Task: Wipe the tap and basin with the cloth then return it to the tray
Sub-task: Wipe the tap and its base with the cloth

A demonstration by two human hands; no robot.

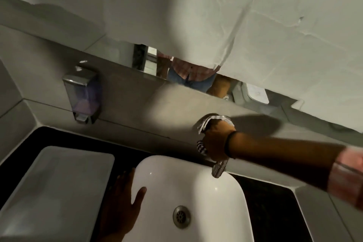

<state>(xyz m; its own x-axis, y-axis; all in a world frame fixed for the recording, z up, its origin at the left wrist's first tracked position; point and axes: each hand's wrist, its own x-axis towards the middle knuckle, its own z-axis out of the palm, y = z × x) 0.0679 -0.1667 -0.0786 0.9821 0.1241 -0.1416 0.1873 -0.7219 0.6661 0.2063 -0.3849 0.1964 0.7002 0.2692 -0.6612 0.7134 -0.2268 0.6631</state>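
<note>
Pale plastic tray [57, 180] at left, empty. Left hand [121, 200] spread wide, flat on white basin [206, 198] rim. Far right: right hand [216, 141] clamping striped cloth [202, 124] round chrome tap [219, 169]. Risk: loose cloth end sliding off the slick metal, spout left unwiped.

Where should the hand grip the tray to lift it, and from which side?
Probably the tray's near-right long edge, coming from the basin side. It is a shallow white rectangle lying flat on the dark counter, so only its raised rim gives purchase, and the left hand already rests open beside that edge.
</note>
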